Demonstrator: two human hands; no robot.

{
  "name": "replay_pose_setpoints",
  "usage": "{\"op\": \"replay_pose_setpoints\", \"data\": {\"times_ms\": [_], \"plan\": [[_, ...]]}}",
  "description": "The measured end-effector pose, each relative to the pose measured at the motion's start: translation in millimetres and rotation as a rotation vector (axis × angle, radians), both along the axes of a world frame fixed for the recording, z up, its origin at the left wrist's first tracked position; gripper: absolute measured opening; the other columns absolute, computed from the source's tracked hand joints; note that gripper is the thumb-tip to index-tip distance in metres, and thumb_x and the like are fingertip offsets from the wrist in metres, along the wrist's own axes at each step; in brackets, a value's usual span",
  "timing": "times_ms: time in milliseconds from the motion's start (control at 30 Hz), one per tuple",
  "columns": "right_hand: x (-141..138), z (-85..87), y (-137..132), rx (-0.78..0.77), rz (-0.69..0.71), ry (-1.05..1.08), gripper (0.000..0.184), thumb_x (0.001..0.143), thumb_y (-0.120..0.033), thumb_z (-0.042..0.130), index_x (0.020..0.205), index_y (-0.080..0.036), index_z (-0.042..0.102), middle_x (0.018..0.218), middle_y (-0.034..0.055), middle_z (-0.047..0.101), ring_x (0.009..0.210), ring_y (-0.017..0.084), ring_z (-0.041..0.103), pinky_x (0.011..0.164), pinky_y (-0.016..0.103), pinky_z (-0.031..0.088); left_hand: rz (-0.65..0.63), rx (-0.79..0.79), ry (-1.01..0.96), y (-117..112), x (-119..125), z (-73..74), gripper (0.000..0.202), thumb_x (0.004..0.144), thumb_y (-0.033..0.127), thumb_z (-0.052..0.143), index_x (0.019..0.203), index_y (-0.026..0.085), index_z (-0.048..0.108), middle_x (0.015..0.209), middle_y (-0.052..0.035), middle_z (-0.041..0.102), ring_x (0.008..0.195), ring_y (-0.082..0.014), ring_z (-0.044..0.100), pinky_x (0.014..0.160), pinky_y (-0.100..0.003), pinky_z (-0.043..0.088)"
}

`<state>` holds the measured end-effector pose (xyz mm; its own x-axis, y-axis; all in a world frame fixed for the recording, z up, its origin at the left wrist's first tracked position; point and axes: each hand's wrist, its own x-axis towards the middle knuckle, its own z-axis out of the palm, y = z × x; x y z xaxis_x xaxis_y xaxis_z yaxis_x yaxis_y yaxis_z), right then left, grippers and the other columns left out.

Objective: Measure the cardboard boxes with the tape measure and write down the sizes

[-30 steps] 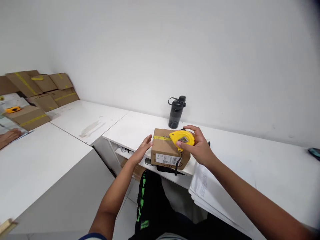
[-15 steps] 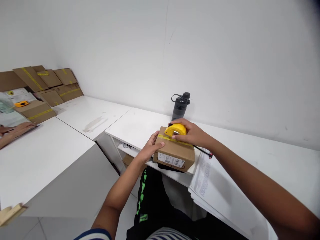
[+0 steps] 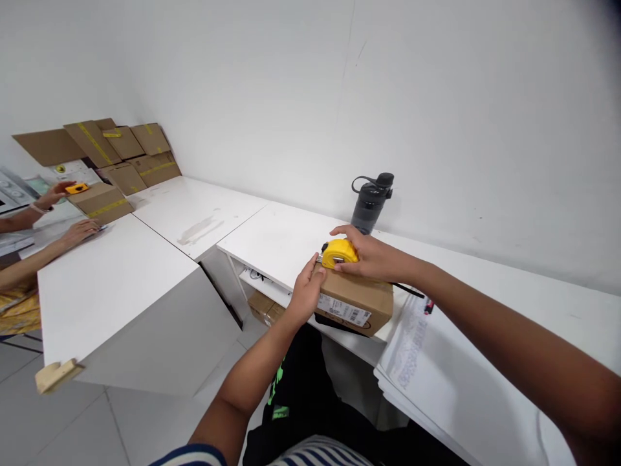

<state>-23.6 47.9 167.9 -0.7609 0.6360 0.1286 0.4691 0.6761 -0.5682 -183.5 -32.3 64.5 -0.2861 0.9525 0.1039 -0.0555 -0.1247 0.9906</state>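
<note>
Left fingers (image 3: pixel 309 269) had reached the tape measure (image 3: pixel 343 250), apparently pinching its front, so right fingers (image 3: pixel 346 266) no longer held it alone

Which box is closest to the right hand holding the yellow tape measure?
The box with the white label, just under that right hand. The piled boxes are farther away at the left; the lower boxes are under the white table.
</note>
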Motion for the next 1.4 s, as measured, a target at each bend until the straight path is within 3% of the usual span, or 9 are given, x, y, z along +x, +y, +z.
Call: {"op": "replay_pose_setpoints", "data": {"times_ms": [133,333,500,867,1133,1267,1400], "plan": [[46,-5.5,-6,-0.038,-0.066,-0.003,0.062,0.080,-0.043,0.064,0.134,-0.026,0.040,0.091,0.0046,0.068,0.075,0.025,0.066,0.059,0.033,0.052,0.004,-0.043,0.014,1,0,2.0,0.056,0.087,0.037,0.056,0.139,0.019,0.052,0.146,-0.0057,0.050,0.137,-0.0255,0.044,0.118,-0.039,0.028],[126,-24.8,-14,-0.224,-0.220,0.027,0.065,0.079,-0.050,0.066,0.133,-0.032,0.035,0.097,0.0044,0.068,0.072,0.023,0.066,0.059,0.035,0.055,0.005,-0.038,0.075,0,-2,8.1,0.054,0.088,0.036,0.055,0.138,0.018,0.053,0.147,-0.0050,0.049,0.138,-0.0233,0.043,0.118,-0.037,0.027],[141,-35.4,-20,-0.205,-0.265,0.080,0.062,0.080,-0.050,0.066,0.132,-0.034,0.037,0.106,0.0040,0.067,0.083,0.023,0.066,0.068,0.037,0.055,0.059,-0.033,0.200,2,-2,9.1,0.050,0.089,0.036,0.052,0.135,0.018,0.056,0.142,-0.0056,0.055,0.137,-0.0240,0.044,0.118,-0.037,0.028],[124,-22.9,-23,-0.100,-0.240,0.100,0.063,0.079,-0.046,0.066,0.134,-0.031,0.040,0.109,0.0063,0.066,0.081,0.023,0.065,0.069,0.037,0.054,0.074,0.018,0.510,-1,-10,8.2,0.044,0.094,0.038,0.045,0.133,0.023,0.059,0.138,-0.0031,0.059,0.132,-0.0244,0.049,0.114,-0.038,0.033],[38,-5.4,-18,-0.033,-0.124,0.011,0.063,0.083,-0.042,0.060,0.140,-0.027,0.036,0.104,0.0071,0.068,0.084,0.025,0.064,0.065,0.033,0.049,0.062,0.026,0.610,-4,-9,11.2,0.044,0.096,0.035,0.038,0.134,0.023,0.058,0.136,-0.0051,0.061,0.127,-0.0248,0.053,0.110,-0.038,0.037],[-3,-3.6,-14,0.044,-0.068,0.007,0.066,0.085,-0.035,0.057,0.144,-0.025,0.031,0.099,0.0064,0.067,0.082,0.025,0.063,0.069,0.034,0.047,0.040,0.050,0.504,-6,-5,8.9,0.042,0.096,0.034,0.039,0.133,0.025,0.057,0.133,-0.0046,0.062,0.122,-0.0244,0.056,0.105,-0.038,0.041],[-22,-9.7,-9,0.091,-0.047,0.066,0.064,0.085,-0.035,0.057,0.144,-0.025,0.033,0.105,0.0067,0.067,0.088,0.025,0.064,0.074,0.035,0.048,0.020,0.074,0.377,0,-2,3.2,0.040,0.096,0.032,0.039,0.131,0.023,0.058,0.123,-0.0058,0.066,0.110,-0.0236,0.060,0.098,-0.037,0.045]]}}
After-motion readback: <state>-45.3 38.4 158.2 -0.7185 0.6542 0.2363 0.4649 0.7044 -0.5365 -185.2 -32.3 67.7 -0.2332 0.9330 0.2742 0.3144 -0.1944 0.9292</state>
